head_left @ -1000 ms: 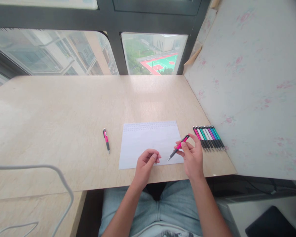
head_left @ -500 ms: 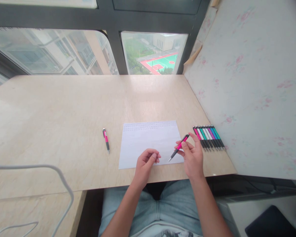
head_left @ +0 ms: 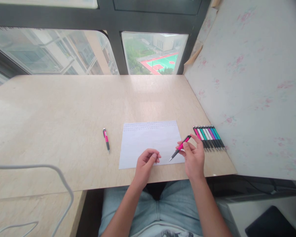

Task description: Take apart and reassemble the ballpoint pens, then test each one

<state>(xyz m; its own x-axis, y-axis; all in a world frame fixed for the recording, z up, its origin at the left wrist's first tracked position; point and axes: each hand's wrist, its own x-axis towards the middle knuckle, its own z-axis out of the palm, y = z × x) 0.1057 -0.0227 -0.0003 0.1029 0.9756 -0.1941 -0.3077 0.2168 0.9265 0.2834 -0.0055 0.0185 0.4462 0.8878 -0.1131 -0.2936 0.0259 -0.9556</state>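
Note:
A pink ballpoint pen (head_left: 180, 148) with a black grip is pinched between the thumb and fingers of my right hand (head_left: 195, 160). It is tilted, its silver tip pointing down and left over the lower right part of a white sheet of paper (head_left: 145, 143). Rows of small handwriting run along the top of the sheet. My left hand (head_left: 144, 164) lies at the sheet's lower edge, fingers curled in and thumb against them, with nothing visible inside. Left of the paper, a second pink pen (head_left: 106, 141) lies by itself on the table.
Several pens (head_left: 208, 138) in pink, white, green and purple lie side by side right of my right hand, near the flowered wall (head_left: 256, 98). A grey cable (head_left: 61, 179) loops across the left front of the marbled table (head_left: 64, 115). Windows stand behind.
My right hand and the pen in it have shifted very slightly to the right. My left hand, the paper and the other pens are where they were.

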